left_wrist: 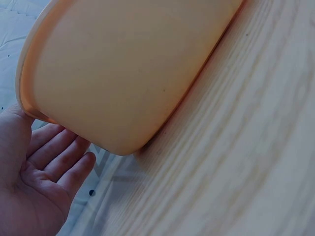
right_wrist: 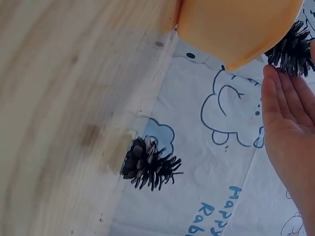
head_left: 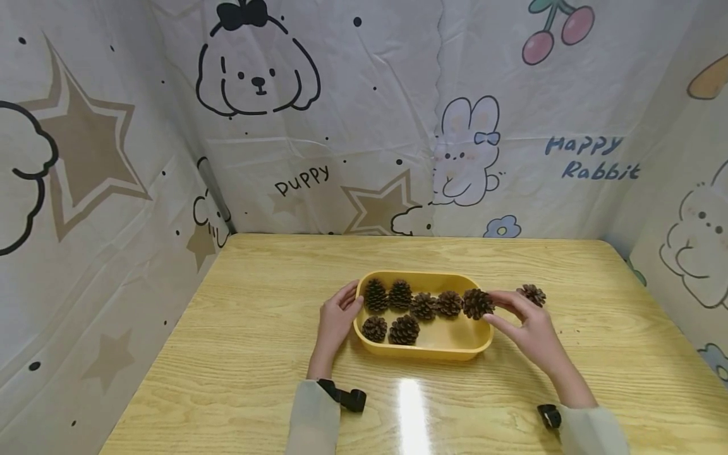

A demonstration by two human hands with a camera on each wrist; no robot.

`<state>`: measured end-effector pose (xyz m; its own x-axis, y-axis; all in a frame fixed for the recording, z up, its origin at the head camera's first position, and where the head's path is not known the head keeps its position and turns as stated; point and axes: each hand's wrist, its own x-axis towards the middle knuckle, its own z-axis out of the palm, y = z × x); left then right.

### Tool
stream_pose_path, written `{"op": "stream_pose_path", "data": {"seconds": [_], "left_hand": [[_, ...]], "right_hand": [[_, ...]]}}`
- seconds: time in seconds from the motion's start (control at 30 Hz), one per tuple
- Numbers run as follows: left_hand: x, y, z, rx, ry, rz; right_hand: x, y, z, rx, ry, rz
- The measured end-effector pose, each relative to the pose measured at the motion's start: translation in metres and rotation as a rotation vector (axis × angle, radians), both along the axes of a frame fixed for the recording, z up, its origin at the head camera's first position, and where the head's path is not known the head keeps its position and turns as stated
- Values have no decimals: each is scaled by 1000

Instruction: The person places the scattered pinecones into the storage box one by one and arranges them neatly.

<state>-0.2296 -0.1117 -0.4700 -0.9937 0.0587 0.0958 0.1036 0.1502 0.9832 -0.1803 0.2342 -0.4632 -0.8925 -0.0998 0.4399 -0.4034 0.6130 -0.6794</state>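
A yellow oblong tub (head_left: 426,352) stands on the table with several brown pine cones inside, in two rows toward its left side. My left hand (head_left: 339,319) grips the tub's left end, thumb at the rim; in the left wrist view, the fingers of that hand (left_wrist: 47,179) lie against the outer wall. Between thumb and fingers, my right hand (head_left: 531,328) pinches a pine cone (head_left: 478,304) over the tub's right end. The right wrist view shows this held pine cone (right_wrist: 291,51) beside the rim, partly cut off by the frame. Beyond the right hand lies another pine cone (head_left: 532,294).
The wood-grain table (head_left: 239,354) reaches back to a printed cloth (head_left: 364,126) hung behind and at both sides. Small dark crumbs lie on the tabletop at the right. Each wrist carries a black strap (head_left: 344,397).
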Motion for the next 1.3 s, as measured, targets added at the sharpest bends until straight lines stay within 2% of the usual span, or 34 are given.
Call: {"op": "stream_pose_path", "data": {"seconds": [0.8, 1.13, 1.3], "left_hand": [[-2, 0, -2, 14, -1, 9], [-1, 0, 0, -1, 7, 9], [0, 0, 0, -9, 10, 11]], "right_hand": [[-5, -28, 3, 81, -41, 82], [-8, -34, 0, 180, -38, 93], [-10, -36, -1, 197, -47, 118]]}}
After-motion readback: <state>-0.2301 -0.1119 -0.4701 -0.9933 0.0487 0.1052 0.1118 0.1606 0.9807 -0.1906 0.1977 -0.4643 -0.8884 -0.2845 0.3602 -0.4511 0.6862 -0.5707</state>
